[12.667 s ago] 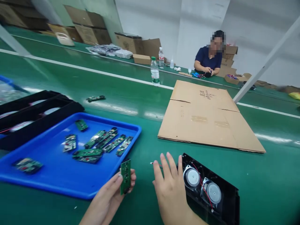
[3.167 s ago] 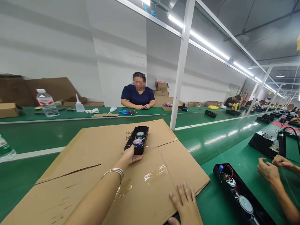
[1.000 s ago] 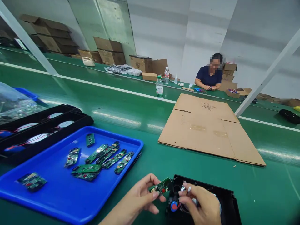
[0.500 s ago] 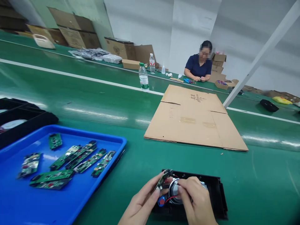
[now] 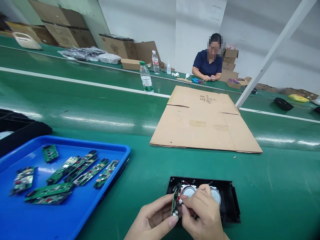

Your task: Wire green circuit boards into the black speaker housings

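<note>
A black speaker housing (image 5: 231, 203) with two round silver speakers lies on the green belt at the bottom centre. My left hand (image 5: 152, 223) holds a small green circuit board (image 5: 174, 203) edge-up over the housing's left end. Right beside it, my right hand (image 5: 202, 216) pinches a small white plug on thin red wires (image 5: 180, 199) against the board's edge. To the left, a blue tray (image 5: 20, 223) holds several more green circuit boards (image 5: 82, 170).
A flattened cardboard sheet (image 5: 205, 123) lies on the belt beyond the housing. Black housings (image 5: 17, 128) sit at the far left. A water bottle (image 5: 146, 78) stands further back. A person in a dark blue shirt (image 5: 206, 65) works across the line, amid cardboard boxes (image 5: 117, 46).
The view has shifted right and down. My left hand has turned the board more upright, and my right hand has moved from the speakers to the plug at the board's edge.
</note>
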### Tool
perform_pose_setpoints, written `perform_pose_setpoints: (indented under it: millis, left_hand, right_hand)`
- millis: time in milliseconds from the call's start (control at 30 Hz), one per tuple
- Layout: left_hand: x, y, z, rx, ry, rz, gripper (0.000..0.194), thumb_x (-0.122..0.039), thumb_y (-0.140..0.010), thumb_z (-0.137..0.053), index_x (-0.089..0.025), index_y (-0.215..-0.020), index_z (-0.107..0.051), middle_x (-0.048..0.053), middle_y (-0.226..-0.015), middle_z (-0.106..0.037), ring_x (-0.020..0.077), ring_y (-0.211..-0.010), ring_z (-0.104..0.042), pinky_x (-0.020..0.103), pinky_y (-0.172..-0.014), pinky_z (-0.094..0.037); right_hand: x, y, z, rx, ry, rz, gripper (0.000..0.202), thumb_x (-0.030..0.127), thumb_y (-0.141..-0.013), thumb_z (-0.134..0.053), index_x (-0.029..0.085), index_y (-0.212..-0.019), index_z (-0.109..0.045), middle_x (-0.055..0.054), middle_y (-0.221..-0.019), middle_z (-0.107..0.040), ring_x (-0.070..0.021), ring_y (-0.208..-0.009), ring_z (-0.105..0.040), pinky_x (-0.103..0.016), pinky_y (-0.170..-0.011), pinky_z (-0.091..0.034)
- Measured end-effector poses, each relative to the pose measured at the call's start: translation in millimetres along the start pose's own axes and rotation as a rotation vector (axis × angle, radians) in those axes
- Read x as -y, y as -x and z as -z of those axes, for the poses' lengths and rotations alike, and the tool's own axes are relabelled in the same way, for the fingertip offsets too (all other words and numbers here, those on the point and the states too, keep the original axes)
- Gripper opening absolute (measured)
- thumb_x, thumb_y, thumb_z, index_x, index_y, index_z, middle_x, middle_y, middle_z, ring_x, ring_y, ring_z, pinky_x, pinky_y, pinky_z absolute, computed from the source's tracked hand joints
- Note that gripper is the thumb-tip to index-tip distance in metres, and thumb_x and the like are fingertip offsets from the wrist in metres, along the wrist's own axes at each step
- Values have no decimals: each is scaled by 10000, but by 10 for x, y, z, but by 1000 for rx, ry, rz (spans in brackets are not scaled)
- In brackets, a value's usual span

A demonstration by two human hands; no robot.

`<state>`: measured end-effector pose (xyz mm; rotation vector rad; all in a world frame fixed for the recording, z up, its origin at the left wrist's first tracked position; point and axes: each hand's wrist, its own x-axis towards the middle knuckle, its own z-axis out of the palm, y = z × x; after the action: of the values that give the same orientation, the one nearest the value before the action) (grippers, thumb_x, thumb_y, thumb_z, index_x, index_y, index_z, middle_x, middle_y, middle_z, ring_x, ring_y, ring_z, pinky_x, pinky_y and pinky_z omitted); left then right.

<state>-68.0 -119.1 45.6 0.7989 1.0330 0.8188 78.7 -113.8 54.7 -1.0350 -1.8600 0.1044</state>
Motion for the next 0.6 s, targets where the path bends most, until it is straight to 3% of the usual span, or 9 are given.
perform_pose_setpoints:
  millis: [133,200,400,600]
  left_hand:
    - [-71,-9,59,127,-36,33,462,-453,-546,-743,-220,-943,-709,48,-712,-716,255,-724,-635,366,-733,-515]
    - [-73,-8,105,160,-74,50,424,-433,-535,-754,-224,-902,-723,47,-685,-711,264,-738,-640,370,-743,-513]
    - [16,42,183,-63,-167,61,417,-328,-480,-797,-255,-885,-726,75,-922,-706,307,-852,-640,392,-798,-512]
    - [-118,92,150,-156,-445,7,354,-325,-467,-781,-344,-818,-733,42,-859,-724,341,-890,-597,433,-860,-476]
  right_hand:
    - [6,-25,43,114,49,67,198,70,-797,-427,171,-661,-529,40,-519,-492,-77,-490,-394,-251,-552,-297]
    - [14,-35,65,163,66,81,223,92,-825,-408,166,-654,-530,37,-519,-466,-85,-502,-368,-256,-557,-282]
    - [26,-25,114,258,177,176,283,70,-842,-364,156,-605,-492,23,-543,-428,-100,-521,-320,-272,-584,-268]
    - [-14,0,112,339,210,220,295,72,-856,-330,158,-618,-483,12,-584,-439,-108,-547,-331,-288,-605,-275]
